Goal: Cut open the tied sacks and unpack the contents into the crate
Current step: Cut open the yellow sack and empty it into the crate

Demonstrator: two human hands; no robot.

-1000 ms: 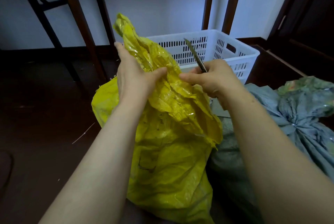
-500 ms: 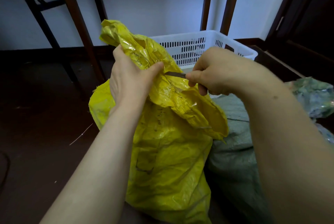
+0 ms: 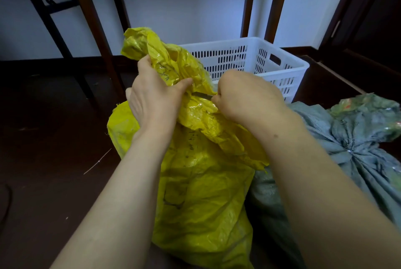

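Right hand (image 3: pixel 245 95) moved nearer left hand (image 3: pixel 152 97), fingers gripping knife (image 3: pixel 202 95); left fingers clutch crinkled glossy yellow sack (image 3: pixel 206 192) neck.

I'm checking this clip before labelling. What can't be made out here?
Head view only:
- contents of the yellow woven plastic sack: its opaque skin hides them.
- thin dark blade: mostly buried in the right hand.
- white slotted plastic crate: bottom blocked by the sack and that hand.
- grey-green tied sack: cut off by the right edge.

Upright yellow sack (image 3: pixel 201 192), grey sack (image 3: pixel 358 149) beside, white crate (image 3: pixel 225 62) behind
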